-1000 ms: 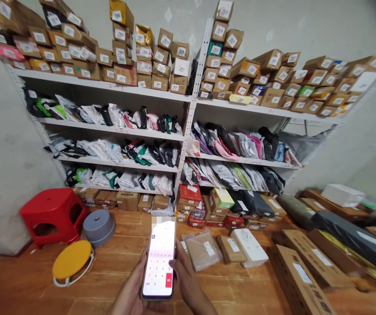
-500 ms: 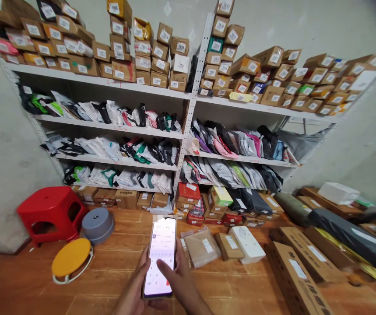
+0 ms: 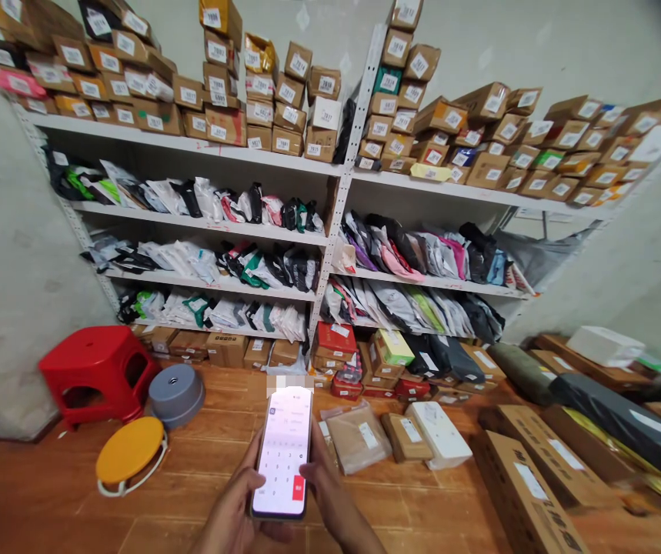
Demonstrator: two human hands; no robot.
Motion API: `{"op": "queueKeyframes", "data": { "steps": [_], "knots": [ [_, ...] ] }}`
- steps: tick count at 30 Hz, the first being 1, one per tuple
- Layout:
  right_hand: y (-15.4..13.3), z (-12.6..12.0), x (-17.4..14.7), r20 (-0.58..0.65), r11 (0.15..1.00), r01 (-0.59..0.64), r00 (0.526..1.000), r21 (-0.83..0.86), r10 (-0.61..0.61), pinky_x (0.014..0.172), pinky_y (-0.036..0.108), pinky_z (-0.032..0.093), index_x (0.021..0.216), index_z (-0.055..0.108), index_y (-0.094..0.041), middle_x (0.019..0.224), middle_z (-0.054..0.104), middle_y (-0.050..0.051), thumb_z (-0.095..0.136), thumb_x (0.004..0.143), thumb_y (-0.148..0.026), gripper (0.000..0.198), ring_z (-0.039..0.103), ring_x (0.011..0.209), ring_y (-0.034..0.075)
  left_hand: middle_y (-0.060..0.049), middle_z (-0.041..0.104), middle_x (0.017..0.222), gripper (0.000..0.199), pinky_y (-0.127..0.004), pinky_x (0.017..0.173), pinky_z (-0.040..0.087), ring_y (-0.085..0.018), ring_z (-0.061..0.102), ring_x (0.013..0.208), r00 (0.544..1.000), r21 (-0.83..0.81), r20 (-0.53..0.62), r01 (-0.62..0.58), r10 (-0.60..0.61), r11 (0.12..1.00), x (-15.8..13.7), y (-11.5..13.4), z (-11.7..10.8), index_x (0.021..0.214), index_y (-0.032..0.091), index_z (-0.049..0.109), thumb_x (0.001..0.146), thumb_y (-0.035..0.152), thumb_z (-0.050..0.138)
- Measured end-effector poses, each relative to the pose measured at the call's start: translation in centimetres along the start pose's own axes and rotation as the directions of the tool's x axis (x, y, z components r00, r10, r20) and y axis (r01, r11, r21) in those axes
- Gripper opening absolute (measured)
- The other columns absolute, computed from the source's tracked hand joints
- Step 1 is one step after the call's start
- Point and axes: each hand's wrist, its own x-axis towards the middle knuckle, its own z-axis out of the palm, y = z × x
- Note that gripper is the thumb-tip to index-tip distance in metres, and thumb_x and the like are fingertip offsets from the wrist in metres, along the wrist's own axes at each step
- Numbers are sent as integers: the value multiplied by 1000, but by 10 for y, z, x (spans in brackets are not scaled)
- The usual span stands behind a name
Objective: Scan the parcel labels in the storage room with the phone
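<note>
Between my two hands is a smartphone (image 3: 281, 462), upright and lit, its screen showing a number keypad with a red key at lower right. My left hand (image 3: 241, 492) wraps round the phone's left side, its thumb lying at the screen's left edge. On the other side my right hand (image 3: 330, 488) grips the phone's right edge, with the thumb by the red key. The fingers behind the phone are mostly hidden. Beyond the phone, a plastic-wrapped flat parcel (image 3: 356, 438), a small brown box (image 3: 405, 437) and a white package (image 3: 438, 435) lie on the floor.
Metal shelving (image 3: 330, 231) along the wall carries several labelled boxes on top and bagged parcels below. At left stand a red stool (image 3: 96, 373), a grey round stool (image 3: 176, 394) and a yellow round seat (image 3: 130, 450). Long cartons (image 3: 529, 492) lie at right.
My right thumb has moved from the middle of the keypad to the screen's right edge. The view has shifted slightly; both hands still hold the phone.
</note>
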Motion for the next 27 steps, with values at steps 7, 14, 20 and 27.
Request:
{"op": "queueKeyframes", "data": {
  "steps": [7, 14, 20, 27],
  "knots": [
    [1, 11, 15, 1, 985, 107, 994, 133, -108, 109, 42, 30, 134, 42, -23, 139, 51, 3, 54, 67, -26, 68, 41, 131, 26, -8, 65, 118, 107, -34, 79, 52, -26, 62, 104, 987, -108, 143, 84, -68, 991, 9, 7, -22, 148, 24, -2, 58, 7, 55],
    [11, 15, 26, -110, 998, 10, 994, 70, -2, 110, 45, 26, 130, 45, -25, 136, 52, 7, 61, 75, -44, 60, 44, 127, 27, -6, 62, 124, 101, -42, 87, 51, -27, 63, 102, 980, -147, 190, 96, -67, 985, 20, 6, -38, 147, 30, -3, 68, 8, 55],
    [15, 7, 53, -6, 996, 61, 998, 58, -60, 106, 46, 33, 127, 46, -27, 130, 57, 8, 82, 54, -45, 83, 46, 125, 31, -11, 55, 133, 84, -40, 70, 55, -33, 58, 110, 976, -173, 152, 183, -158, 968, 53, 4, -44, 147, 32, 10, 79, 34, 58],
    [13, -10, 139, 19, 894, 7, 1000, 448, -18, 94, 49, 43, 108, 60, -26, 97, 71, 10, 26, 69, -83, 77, 60, 106, 32, -8, 47, 140, 44, -47, 113, 24, -35, 17, 141, 947, 319, 190, -310, 260, 896, 121, 25, -5, 113, 26, 68, 71, 40, 68]
  ]
}}
